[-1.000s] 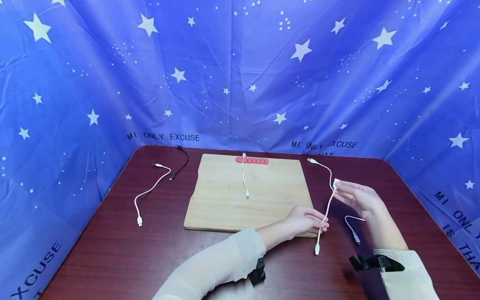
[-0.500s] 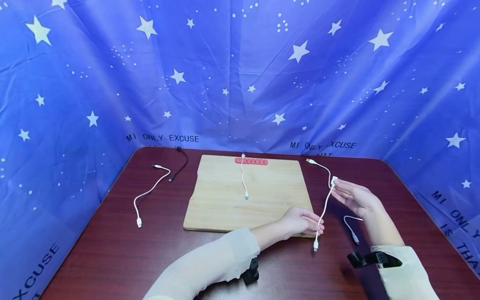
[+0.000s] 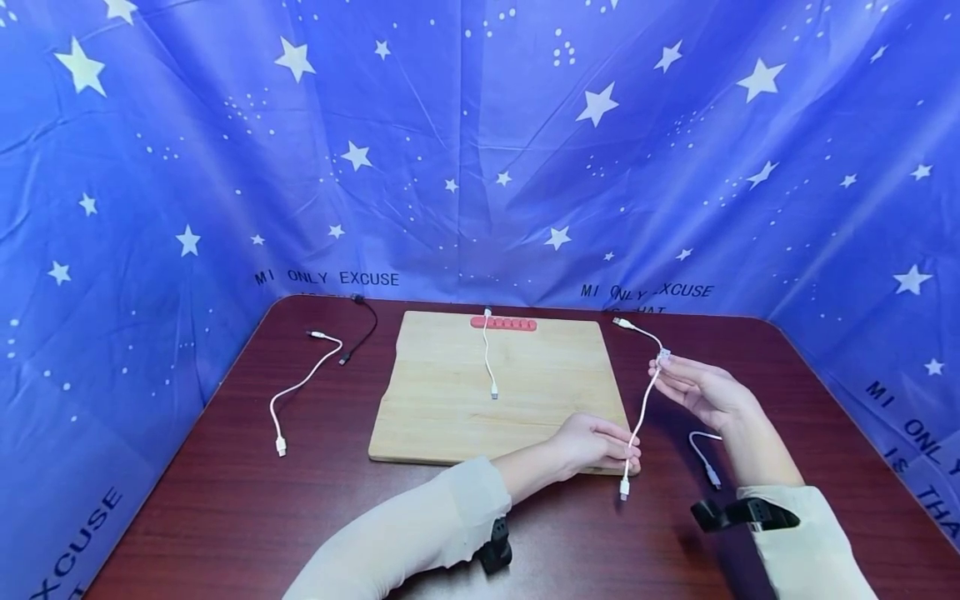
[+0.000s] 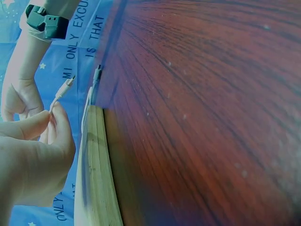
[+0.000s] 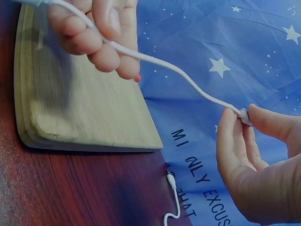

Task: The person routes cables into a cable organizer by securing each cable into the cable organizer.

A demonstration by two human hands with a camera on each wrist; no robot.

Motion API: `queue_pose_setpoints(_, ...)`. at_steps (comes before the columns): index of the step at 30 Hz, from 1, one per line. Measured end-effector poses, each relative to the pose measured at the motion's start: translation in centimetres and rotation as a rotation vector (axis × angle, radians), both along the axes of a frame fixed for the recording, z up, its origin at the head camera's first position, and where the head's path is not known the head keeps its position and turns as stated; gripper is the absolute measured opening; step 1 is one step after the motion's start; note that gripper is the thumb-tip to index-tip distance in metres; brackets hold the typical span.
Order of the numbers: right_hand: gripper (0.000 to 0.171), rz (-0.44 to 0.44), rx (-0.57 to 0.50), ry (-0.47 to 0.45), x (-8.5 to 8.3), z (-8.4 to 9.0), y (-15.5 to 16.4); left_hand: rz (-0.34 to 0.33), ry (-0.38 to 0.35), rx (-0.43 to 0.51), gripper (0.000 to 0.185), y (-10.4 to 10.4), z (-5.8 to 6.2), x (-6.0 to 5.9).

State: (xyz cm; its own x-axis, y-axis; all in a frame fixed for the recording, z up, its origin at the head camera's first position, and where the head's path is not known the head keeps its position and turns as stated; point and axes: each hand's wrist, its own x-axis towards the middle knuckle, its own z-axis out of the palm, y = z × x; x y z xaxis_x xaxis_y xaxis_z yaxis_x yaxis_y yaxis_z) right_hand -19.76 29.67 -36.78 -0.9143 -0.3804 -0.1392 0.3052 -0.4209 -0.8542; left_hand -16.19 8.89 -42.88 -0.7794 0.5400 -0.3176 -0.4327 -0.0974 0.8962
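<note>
on the left of the dark red wood-grain tabletop lies a white charging cable, bent in a loose s, and just beside it a short black cable. next comes a wooden cutting board; a red cable organizer sits along its far edge, and a thin white cable runs from the organizer's left end down the board. at the board's near right corner the left hand pinches the held usb cable between thumb and fingers, close to its lower plug. the cable slants up to the right hand, whose thumb and fingertips are clamped on its upper plug. beyond that hand another white usb cable lies on the tabletop, and just left of the right forearm, partly hidden by it, rests a grey-plugged cable
</note>
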Motion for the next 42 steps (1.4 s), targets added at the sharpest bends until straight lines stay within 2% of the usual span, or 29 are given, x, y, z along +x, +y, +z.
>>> queue_pose_setpoints(9, 0.032, -0.011, 0.011, -0.010, -0.4, -0.2, -0.4, -0.010, 0.040, -0.022, 0.023, -0.9, 0.1, 0.0)
queue_pose_setpoints(19, 0.030, -0.038, 0.005, -0.023, -1.1, -0.3, -0.7, 0.011, -0.014, -0.040, 0.021, -1.4, 0.1, -0.2)
queue_pose_setpoints(26, 0.026, -0.065, -0.002, -0.036, -1.3, -0.5, -1.0, -0.019, -0.009, -0.051, 0.022, -2.2, 0.3, -0.5)
queue_pose_setpoints(35, 0.028, -0.094, -0.002, -0.059, -2.1, 0.0, -2.5, -0.082, -0.006, 0.000, 0.025, -3.1, 0.6, -1.0)
queue_pose_setpoints(42, 0.030, -0.096, 0.024, -0.048, -2.3, -0.1, -3.0, -0.088, -0.004, 0.007, 0.026, -3.3, 0.5, -1.1)
